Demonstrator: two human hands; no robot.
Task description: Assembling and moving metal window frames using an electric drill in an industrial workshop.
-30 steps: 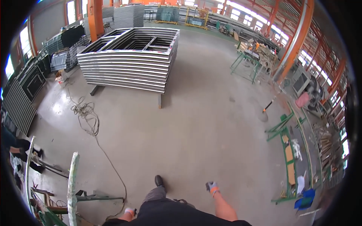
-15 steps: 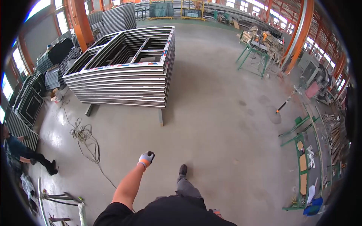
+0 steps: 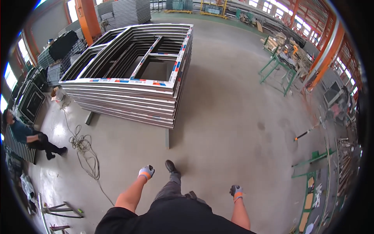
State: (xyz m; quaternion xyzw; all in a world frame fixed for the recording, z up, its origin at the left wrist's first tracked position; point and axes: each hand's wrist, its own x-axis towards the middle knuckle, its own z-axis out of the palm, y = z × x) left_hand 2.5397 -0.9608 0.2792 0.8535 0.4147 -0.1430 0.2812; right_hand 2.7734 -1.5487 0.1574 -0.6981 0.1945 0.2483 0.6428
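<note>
My left hand, in a grey glove with dark fingertips and an orange cuff, hangs in front of my body with its fingers curled closed. Nothing shows sticking out of it. To the right, my right hand wears a matching glove; its fingers are also curled in, and no object is visible there. Neither hand touches anything. Ahead and to the left lies a tall stack of dark window frames, the top one edged with white, blue and red tape. Supports hold the stack off the floor.
A tangled cable lies on the floor at left. Another person walks at the far left. Green trestles with material stand at far right, and a workbench at near right. An orange column rises behind the stack.
I have stepped forward, and the frame stack is nearer. My right hand has swung up into full view. My left hand has lowered slightly. The other person has moved further into view.
</note>
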